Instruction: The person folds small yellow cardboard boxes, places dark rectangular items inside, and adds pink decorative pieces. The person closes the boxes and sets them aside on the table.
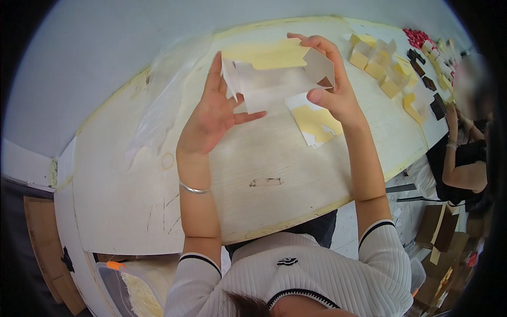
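The right grip (pixel 342 98) clasps a yellow-and-white carton (pixel 269 54) above the surface (pixel 296 193); the left grip (pixel 207 119) splays at its left end, leaving room toward the near edge.

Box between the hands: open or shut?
Open. The yellow-and-white box shows its white inside, and a flap stands loose at the end by the left hand; the right hand holds the other end.

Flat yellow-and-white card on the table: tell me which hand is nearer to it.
Right. The right hand is at the flat card's upper right in this view; the left hand is farther off, to its left.
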A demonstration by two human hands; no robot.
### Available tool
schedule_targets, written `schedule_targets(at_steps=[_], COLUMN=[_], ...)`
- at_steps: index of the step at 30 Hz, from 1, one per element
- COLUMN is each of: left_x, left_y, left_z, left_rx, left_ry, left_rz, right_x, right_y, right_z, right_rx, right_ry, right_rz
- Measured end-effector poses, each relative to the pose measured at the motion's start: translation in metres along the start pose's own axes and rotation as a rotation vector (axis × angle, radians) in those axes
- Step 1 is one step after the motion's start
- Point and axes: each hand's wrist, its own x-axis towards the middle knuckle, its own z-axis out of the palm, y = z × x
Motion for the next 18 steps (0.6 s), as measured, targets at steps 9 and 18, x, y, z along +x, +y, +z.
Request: schedule_targets(at_steps=[9, 18], left_x=[0.011, 0.011], left_y=[-0.012, -0.022], left_z=[0.024, 0.036], left_rx=[0.563, 0.821], left_ry=[0.377, 0.498], left_rz=[0.126, 0.266], right_x=[-0.003, -0.010], right_y=[-0.008, 0.002], right_z=[0.020, 0.045], right_rx=[0.079, -0.100], right_ry=[0.011, 0.169], right_rz=[0.063, 0.048])
